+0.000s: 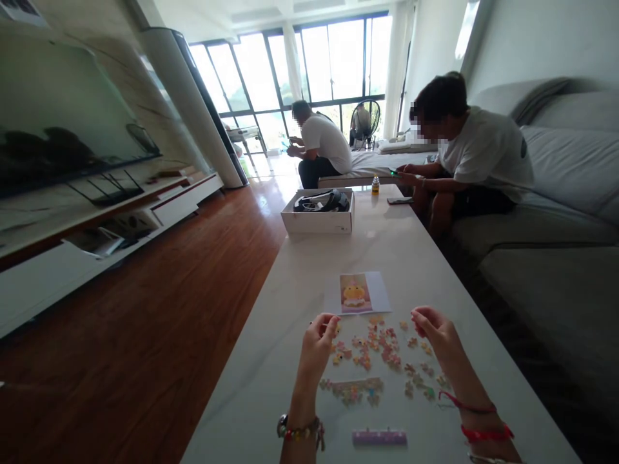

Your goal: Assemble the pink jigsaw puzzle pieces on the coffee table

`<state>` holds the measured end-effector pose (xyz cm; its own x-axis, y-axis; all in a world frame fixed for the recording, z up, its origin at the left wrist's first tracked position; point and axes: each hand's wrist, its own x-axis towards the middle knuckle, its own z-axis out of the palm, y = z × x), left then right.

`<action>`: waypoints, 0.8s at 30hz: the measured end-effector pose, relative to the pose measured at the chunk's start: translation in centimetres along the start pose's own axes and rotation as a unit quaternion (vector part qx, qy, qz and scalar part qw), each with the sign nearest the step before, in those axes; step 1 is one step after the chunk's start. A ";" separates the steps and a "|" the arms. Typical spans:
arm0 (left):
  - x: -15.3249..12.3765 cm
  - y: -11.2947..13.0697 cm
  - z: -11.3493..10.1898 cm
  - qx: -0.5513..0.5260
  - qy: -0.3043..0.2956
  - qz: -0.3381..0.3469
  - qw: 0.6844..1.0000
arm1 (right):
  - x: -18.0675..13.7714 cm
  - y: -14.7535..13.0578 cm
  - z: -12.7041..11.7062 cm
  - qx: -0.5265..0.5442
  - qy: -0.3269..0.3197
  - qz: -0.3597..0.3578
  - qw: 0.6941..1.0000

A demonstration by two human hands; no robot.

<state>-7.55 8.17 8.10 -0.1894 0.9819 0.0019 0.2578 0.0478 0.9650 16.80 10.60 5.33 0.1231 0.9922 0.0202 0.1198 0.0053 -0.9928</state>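
Observation:
My left hand (321,336) is raised over the left edge of the spread of puzzle pieces, thumb and fingers pinched; a small yellowish piece shows by its fingertips, and I cannot tell whether it is held. Above the right side of the pieces, my right hand (434,326) is also closed in a pinch, with anything inside too small to make out. Loose pink puzzle pieces (389,348) lie between the hands. Closer to me is a joined pale strip of puzzle pieces (353,389). A joined purple puzzle strip (380,438) lies nearest. Beyond the hands rests a printed picture (355,294) of a yellow toy figure.
The white table (271,361) carries an open white box (316,222) with black gear, a small yellow bottle (375,185) and a phone (400,201). One person (488,148) sits on the grey sofa (556,277) at right; another person (324,142) sits farther back.

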 end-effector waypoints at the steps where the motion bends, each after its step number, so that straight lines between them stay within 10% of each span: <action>1: -0.1 0.0 0.0 0.002 0.000 0.000 1.000 | -0.1 -0.1 -0.1 0.000 0.000 -0.001 1.000; 15: -1.0 0.4 0.0 0.044 -0.005 0.013 0.999 | -1.6 -2.1 0.0 -0.044 -0.022 -0.036 0.998; 24: -7.0 -4.6 1.1 0.156 -0.089 -0.012 0.984 | -7.0 1.9 1.5 -0.201 -0.180 -0.015 0.963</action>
<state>-6.40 1.24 3.41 -0.0366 0.9950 -0.0931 0.5380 0.0981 0.8372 14.69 3.81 3.15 -0.2265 0.9717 -0.0666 0.4982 0.0569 -0.8652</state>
